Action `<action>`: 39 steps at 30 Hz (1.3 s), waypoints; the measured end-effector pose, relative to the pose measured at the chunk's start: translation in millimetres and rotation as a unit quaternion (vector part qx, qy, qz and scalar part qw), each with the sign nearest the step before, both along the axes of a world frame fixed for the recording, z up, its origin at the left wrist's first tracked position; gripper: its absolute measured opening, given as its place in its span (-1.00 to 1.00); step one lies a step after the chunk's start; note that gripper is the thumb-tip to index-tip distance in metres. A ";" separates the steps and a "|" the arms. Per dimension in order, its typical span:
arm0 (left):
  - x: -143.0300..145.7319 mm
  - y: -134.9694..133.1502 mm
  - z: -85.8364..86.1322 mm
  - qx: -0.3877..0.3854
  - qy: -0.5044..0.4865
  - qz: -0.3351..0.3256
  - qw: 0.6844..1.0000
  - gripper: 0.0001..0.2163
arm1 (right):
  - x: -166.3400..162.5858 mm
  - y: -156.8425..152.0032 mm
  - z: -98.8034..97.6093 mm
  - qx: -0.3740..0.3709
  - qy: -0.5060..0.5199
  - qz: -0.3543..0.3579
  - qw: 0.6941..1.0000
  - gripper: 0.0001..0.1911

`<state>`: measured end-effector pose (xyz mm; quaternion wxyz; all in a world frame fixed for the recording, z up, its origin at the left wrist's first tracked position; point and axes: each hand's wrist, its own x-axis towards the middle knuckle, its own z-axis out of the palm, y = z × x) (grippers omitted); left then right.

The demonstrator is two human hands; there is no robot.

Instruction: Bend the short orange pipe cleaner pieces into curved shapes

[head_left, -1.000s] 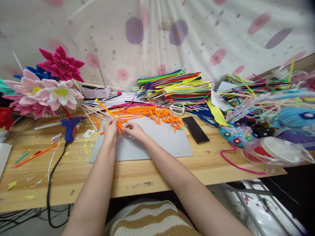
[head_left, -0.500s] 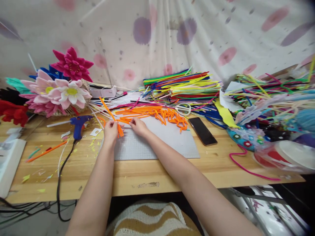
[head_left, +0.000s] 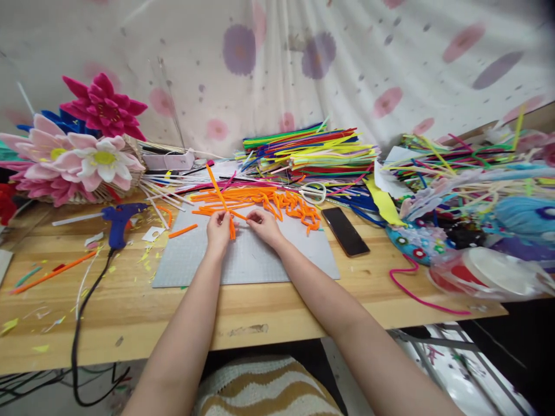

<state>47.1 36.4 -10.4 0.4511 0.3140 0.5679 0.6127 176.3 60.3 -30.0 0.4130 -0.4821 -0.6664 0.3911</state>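
My left hand (head_left: 219, 229) is closed round a small bunch of orange pipe cleaners (head_left: 222, 200) that stick up and slant away to the left, with a short end hanging below the fingers. My right hand (head_left: 265, 224) lies just to its right, fingers pinched on an orange strand at the edge of the orange pile (head_left: 277, 202). Both hands rest over the far part of a grey cutting mat (head_left: 243, 260) on the wooden table (head_left: 130, 312).
A blue glue gun (head_left: 117, 222) with a black cord lies left of the mat. A black phone (head_left: 344, 231) lies to the right, white-handled scissors (head_left: 313, 192) behind the pile. Stacked coloured pipe cleaners (head_left: 307, 151) fill the back, craft flowers (head_left: 78, 156) the left, clutter (head_left: 472, 196) the right.
Both hands have shifted right along the mat, nearer the orange pile. The bunch in my left hand now stands more upright. A short orange piece lies on the mat's left corner.
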 end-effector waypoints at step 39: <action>-12.5 -1.8 -10.5 -0.027 0.111 -0.212 0.971 -0.73 | 11.9 16.0 -2.8 -0.059 0.376 -0.123 0.917 -0.76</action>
